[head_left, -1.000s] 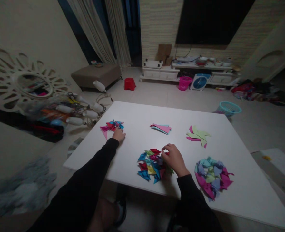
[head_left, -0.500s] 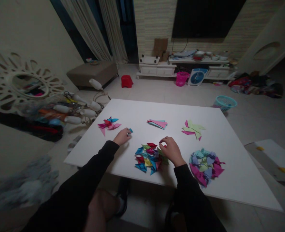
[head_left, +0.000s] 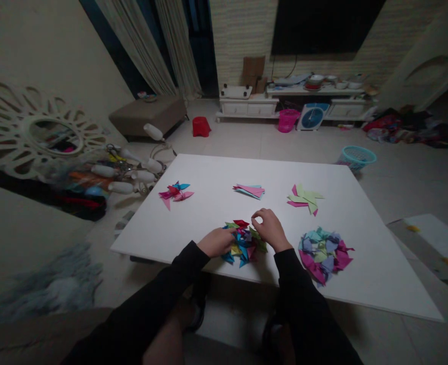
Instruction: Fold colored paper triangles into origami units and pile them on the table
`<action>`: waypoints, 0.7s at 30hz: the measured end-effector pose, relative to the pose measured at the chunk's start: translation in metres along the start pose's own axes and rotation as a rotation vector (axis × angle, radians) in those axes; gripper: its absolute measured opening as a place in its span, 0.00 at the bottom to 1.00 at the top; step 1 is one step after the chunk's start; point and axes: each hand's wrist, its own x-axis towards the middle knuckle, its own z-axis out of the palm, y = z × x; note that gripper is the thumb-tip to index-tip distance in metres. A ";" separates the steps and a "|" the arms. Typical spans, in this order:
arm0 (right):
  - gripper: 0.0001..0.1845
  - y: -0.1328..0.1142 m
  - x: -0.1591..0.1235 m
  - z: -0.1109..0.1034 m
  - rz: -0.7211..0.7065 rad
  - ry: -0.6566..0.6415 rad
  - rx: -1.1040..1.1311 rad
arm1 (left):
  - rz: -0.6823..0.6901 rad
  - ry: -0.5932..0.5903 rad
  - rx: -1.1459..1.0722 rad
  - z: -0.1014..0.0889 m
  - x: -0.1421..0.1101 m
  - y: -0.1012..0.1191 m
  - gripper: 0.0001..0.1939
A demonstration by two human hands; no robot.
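Note:
My left hand (head_left: 217, 242) reaches over the left side of a round heap of multicoloured folded paper pieces (head_left: 243, 249). Its fingers are bent down onto the heap; whatever they hold is hidden. At the heap's upper right, my right hand (head_left: 269, 229) has thumb and forefinger closed in a pinch, and I cannot make out anything between them. Farther back on the left lies a small group of pink, red and blue folded papers (head_left: 176, 194). A flat stack of pink and light blue folded strips (head_left: 250, 191) lies behind the heap.
The pieces lie on a white table (head_left: 209, 172). Green and magenta folded papers (head_left: 304, 198) sit at the back right, and a ring of purple, teal and magenta pieces (head_left: 326, 255) at the front right. A turquoise basket (head_left: 357, 158) stands beyond the table.
My left hand has moved right and nearer to me, from bare tabletop with a small blue folded paper onto the heap; that paper no longer shows separately. My right hand stays pinched in nearly the same place.

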 end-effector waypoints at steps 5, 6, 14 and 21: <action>0.08 0.003 0.003 0.005 0.000 -0.023 0.013 | -0.152 0.136 -0.127 -0.008 -0.018 -0.041 0.09; 0.08 0.004 0.003 0.006 -0.002 -0.026 0.018 | -0.225 0.181 -0.162 -0.008 -0.023 -0.056 0.09; 0.09 0.005 0.006 0.011 0.015 -0.067 0.009 | -0.792 0.561 -0.262 -0.018 -0.053 -0.187 0.17; 0.09 0.009 0.007 0.011 0.024 -0.091 -0.030 | -0.849 0.603 -0.313 -0.022 -0.027 -0.221 0.22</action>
